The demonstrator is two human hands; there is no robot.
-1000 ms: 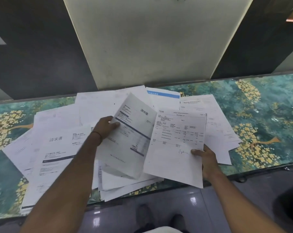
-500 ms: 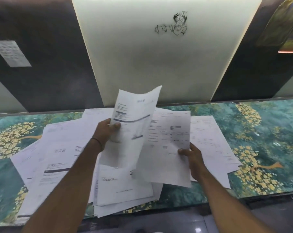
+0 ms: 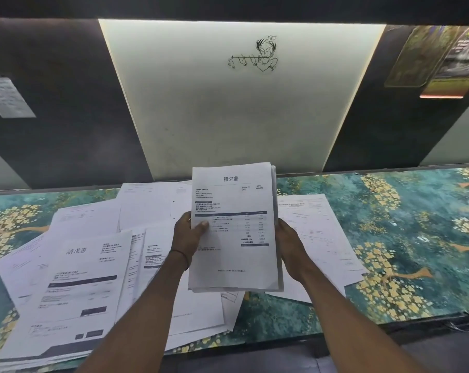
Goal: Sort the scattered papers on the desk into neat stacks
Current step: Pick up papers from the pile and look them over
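Lit white panel point(image 3: 241, 117), dark walls point(image 3: 66, 103)

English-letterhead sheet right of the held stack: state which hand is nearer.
Right. The right hand grips the stack beside that sheet; the left hand grips its opposite edge.

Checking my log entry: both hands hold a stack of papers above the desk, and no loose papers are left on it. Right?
Not quite. The left hand and right hand do hold the stack above the desk, but the head view shows many loose papers scattered on it.
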